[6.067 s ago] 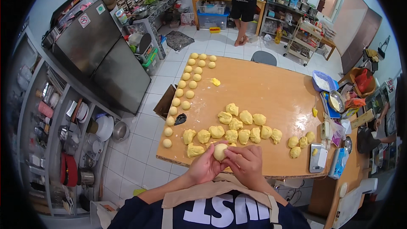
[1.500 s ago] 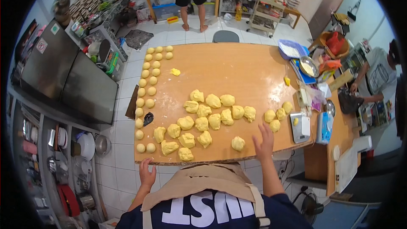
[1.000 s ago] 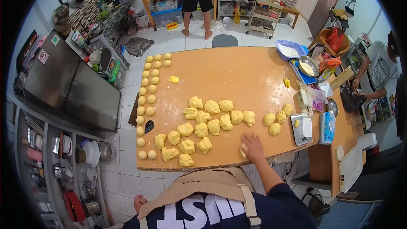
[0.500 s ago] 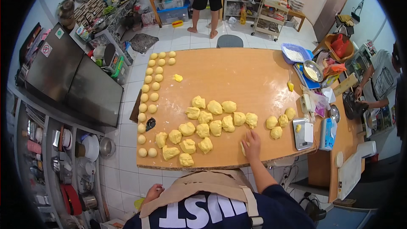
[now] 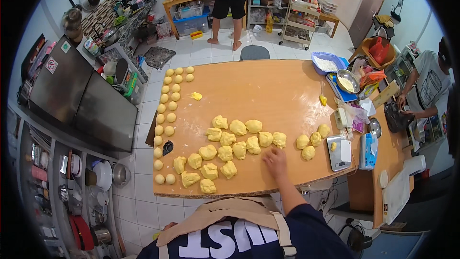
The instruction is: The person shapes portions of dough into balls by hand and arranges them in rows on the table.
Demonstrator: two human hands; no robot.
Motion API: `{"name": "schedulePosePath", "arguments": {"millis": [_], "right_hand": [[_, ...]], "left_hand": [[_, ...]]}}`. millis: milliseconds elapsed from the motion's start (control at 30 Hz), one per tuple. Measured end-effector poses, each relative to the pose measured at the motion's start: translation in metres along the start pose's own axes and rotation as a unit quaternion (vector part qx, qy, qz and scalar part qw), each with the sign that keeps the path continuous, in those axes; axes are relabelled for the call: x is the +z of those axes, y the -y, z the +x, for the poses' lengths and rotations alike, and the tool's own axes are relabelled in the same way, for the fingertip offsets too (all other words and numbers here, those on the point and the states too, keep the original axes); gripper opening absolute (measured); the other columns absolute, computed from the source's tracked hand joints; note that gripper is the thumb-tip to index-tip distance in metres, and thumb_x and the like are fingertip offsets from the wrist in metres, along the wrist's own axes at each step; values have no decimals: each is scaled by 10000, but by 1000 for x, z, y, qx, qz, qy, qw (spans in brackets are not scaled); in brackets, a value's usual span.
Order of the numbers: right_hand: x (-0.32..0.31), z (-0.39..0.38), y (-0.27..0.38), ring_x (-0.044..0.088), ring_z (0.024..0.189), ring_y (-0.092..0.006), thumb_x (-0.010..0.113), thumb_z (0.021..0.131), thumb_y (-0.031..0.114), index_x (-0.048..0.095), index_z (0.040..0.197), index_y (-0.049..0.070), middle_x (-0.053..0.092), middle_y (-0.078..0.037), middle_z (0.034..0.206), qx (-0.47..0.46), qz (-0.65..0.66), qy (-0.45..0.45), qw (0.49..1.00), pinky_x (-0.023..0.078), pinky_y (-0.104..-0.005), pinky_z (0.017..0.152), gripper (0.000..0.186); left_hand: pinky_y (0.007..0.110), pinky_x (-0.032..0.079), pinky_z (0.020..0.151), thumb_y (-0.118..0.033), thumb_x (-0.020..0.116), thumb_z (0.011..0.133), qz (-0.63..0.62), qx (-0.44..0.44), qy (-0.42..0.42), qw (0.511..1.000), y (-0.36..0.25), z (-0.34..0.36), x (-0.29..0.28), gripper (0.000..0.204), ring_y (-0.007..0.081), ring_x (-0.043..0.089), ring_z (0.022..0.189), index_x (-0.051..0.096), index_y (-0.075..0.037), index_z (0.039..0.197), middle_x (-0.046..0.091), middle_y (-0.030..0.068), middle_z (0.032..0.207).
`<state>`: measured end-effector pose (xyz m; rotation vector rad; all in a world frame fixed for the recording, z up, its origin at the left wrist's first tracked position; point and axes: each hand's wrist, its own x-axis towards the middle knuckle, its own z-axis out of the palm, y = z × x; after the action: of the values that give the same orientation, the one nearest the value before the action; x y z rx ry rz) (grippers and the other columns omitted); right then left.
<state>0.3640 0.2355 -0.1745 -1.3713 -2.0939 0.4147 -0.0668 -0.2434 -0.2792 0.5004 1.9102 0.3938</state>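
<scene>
Dough lump (image 5: 279,139) | just beyond right hand (image 5: 275,161) | hand curled, cannot tell if gripping

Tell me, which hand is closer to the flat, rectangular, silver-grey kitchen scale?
Right. The person's right hand is over the brown wooden table, to the left of the scale; the left hand is farther off, mostly hidden beside the beige cloth apron.

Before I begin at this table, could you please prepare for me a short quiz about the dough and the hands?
1. True or false: smooth dough balls line the left edge of the table.
2. Which hand is on or over the tabletop? A) left B) right
3. How many dough pieces form the small group just left of the kitchen scale?

Key: 1. True. 2. B, the right hand. 3. Four.
</scene>
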Motion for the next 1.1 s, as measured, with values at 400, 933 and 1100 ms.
{"name": "schedulePosePath", "arguments": {"millis": [400,933,1100], "right_hand": [[-29,-12,2,570,1004,-372,788,734,191,667,997,27,593,-175,1066,72,-18,30,997,461,-464,911,333],[-9,2,27,561,1019,-342,811,678,153,653,920,33,598,-165,1055,72,14,5,997,454,-437,900,313],[12,-75,5,564,1046,-321,793,707,148,686,894,52,633,-135,986,-153,115,77,979,458,-432,914,236]], "left_hand": [[331,523,827,-244,690,876,-16,69,-14,997,-48,7,-10,438,199,632,941,543,-22,1224,661,107,1030],[327,523,816,-231,671,885,12,37,26,999,-14,18,-9,418,199,631,921,541,-11,1216,661,107,1015],[326,523,812,-229,667,887,5,46,12,999,-30,22,-12,411,198,632,916,543,-11,1213,662,107,1009]]}}
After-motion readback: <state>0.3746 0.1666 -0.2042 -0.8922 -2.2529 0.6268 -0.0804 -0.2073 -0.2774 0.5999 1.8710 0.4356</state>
